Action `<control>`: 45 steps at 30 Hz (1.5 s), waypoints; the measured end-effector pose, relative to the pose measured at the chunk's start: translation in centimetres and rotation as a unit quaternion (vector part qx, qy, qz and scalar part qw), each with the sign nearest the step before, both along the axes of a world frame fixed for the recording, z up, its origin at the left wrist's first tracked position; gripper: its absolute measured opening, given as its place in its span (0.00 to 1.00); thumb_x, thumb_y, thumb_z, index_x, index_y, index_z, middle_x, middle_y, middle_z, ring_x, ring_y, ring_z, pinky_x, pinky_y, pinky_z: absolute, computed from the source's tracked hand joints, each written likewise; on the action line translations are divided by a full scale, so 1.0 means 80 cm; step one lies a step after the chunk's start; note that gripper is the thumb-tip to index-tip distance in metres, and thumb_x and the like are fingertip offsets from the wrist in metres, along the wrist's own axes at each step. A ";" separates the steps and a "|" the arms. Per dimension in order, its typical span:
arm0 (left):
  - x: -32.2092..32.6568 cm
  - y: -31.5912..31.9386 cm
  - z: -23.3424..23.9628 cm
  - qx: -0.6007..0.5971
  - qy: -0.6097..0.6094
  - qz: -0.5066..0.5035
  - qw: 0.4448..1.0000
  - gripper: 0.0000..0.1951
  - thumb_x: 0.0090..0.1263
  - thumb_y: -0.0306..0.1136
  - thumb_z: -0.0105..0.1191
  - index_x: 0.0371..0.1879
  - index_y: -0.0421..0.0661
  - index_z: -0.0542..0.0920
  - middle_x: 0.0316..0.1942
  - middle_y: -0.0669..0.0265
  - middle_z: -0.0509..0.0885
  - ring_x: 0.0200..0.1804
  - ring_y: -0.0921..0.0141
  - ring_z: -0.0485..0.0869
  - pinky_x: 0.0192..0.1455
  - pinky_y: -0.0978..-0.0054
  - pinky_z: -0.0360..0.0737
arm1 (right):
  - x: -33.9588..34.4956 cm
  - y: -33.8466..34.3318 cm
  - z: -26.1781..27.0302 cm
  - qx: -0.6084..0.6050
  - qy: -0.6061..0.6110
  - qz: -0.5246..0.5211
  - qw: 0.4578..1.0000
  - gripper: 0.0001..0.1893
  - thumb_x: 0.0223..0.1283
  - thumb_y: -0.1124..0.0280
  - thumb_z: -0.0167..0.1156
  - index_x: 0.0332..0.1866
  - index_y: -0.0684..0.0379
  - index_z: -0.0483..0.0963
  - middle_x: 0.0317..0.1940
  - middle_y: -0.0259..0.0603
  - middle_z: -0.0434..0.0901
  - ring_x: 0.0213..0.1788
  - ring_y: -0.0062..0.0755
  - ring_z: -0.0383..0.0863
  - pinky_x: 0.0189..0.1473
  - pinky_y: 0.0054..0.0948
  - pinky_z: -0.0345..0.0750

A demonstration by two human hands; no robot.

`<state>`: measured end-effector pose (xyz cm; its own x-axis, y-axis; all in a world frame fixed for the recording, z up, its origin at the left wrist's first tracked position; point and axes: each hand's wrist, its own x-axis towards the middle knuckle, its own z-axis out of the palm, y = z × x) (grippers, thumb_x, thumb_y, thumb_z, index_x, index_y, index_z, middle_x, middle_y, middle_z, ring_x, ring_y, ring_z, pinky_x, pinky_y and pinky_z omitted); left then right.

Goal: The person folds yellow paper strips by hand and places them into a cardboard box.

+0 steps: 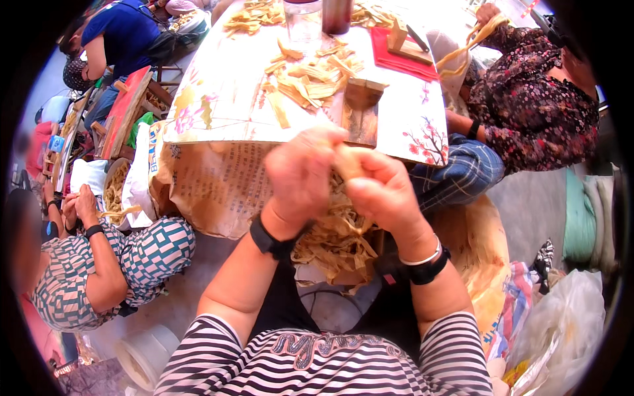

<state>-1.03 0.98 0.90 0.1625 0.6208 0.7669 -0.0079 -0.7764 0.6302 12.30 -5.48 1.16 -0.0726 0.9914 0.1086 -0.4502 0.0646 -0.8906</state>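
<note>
My left hand (299, 171) is blurred, its fingers curled in against my right hand (384, 185) just beyond the near table edge. Between them is a pale yellow strip of dried plant fibre (348, 162), perhaps corn husk, pinched by my right fingers. My left fingertips meet its upper end, though blur hides their exact grip. Below my hands, a tangled heap of similar strips (337, 242) fills a container between my knees. On the table lie loose flat strips (312, 79) beside a wooden block jig (361, 111).
The white floral-printed table (223, 74) also bears a clear jar (303, 24), a dark cup (338, 17) and a red cloth (396, 54) under another wooden jig (408, 44). People sit at both sides. A brown paper sack (218, 183) hangs below the table; a white bucket (148, 354) stands lower left.
</note>
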 end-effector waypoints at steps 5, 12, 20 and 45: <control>0.023 -0.025 -0.022 -0.173 0.014 -0.085 0.981 0.16 0.76 0.35 0.44 0.46 0.33 0.80 0.48 0.51 0.82 0.53 0.64 0.80 0.57 0.66 0.74 | 0.000 0.003 -0.018 0.132 -0.407 -0.208 0.879 0.12 0.57 0.78 0.59 0.47 0.64 0.71 0.21 0.45 0.75 0.25 0.26 0.78 0.29 0.26 0.74; 0.021 -0.018 -0.016 -0.468 -0.040 -0.199 0.860 0.14 0.63 0.20 0.49 0.47 0.33 0.81 0.40 0.64 0.84 0.40 0.79 0.80 0.45 0.81 0.78 | 0.013 0.005 -0.022 0.039 -0.378 -0.215 0.900 0.07 0.58 0.73 0.58 0.39 0.65 0.76 0.21 0.46 0.76 0.21 0.30 0.75 0.26 0.27 0.72; 0.014 -0.006 -0.027 -0.385 0.193 -0.088 0.898 0.10 0.54 0.28 0.58 0.34 0.38 0.84 0.26 0.61 0.84 0.29 0.76 0.81 0.36 0.78 0.78 | 0.007 0.001 -0.032 0.113 -0.475 -0.296 0.821 0.06 0.54 0.74 0.60 0.37 0.61 0.79 0.28 0.45 0.77 0.29 0.40 0.80 0.31 0.31 0.76; 0.022 -0.020 -0.028 -0.428 0.076 -0.114 0.893 0.03 0.56 0.19 0.51 0.27 0.40 0.77 0.24 0.68 0.81 0.24 0.81 0.77 0.29 0.85 0.75 | 0.050 -0.004 -0.026 0.005 -0.307 -0.062 0.950 0.07 0.51 0.73 0.62 0.35 0.62 0.75 0.20 0.29 0.69 0.26 0.15 0.69 0.29 0.20 0.70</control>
<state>0.72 -0.64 -1.38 0.4209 0.9070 -0.0152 0.0312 0.0022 0.9995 16.32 -5.79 -0.96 -0.0076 0.9957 0.0926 0.1657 0.0926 -0.9818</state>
